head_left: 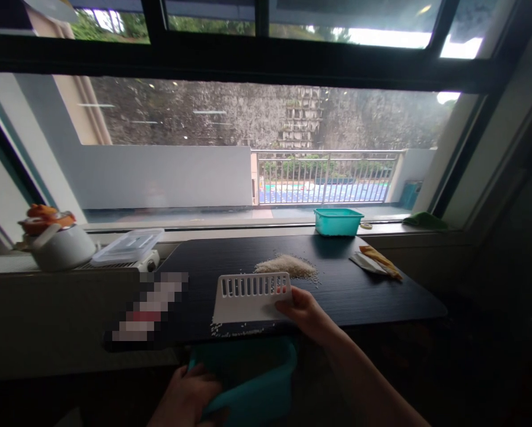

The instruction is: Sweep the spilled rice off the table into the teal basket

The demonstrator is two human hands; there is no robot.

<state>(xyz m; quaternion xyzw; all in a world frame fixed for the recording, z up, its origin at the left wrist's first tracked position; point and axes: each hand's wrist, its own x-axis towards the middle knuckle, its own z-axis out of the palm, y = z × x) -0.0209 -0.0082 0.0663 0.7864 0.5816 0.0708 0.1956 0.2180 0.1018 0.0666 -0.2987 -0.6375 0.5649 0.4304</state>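
A white plastic board with a row of slots (248, 305) stands tilted on the dark tabletop near its front edge. My right hand (308, 311) grips its right side, thumb on the near face. Loose rice grains (236, 332) lie along the board's lower edge and the table edge. Just below that edge, my left hand (192, 391) is closed on the left rim of a teal plastic tub (257, 400); its fingers are partly in shadow. The tub's inside is too dark to make out. Behind the board sits a heap of white rice (287, 265).
Another teal tub (338, 222) stands at the table's back edge by the window. Yellow and white cloth-like items (376, 263) lie on the right of the black table (337, 305). To the left are a white pot (63, 246) and a clear plastic lid (127, 246).
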